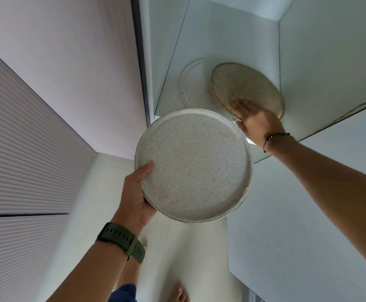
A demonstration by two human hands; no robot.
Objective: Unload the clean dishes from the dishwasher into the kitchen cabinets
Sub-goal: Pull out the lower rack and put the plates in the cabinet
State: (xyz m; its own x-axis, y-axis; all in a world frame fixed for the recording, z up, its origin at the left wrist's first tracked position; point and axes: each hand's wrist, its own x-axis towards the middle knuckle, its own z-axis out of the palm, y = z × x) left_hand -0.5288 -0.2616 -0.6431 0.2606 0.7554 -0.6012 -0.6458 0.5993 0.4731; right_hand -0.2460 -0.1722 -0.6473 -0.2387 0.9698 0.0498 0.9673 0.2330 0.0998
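The left hand [137, 190], green watch [123, 240] on its wrist, grips a stack of plates [194, 165] by the near rim, thumb curled over the top. The floor [190, 247] below is pale; a ribbed door [25, 149] stands at left. The plates are round, cream, finely speckled. The right hand [257, 122] reaches into the white cabinet [221, 40], fingers flat on a speckled plate [246, 88] lying beside a white plate [194, 83].

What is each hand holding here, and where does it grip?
The left hand grips the speckled round plates by their rim. The right hand presses straight fingers on another speckled plate in the cabinet.
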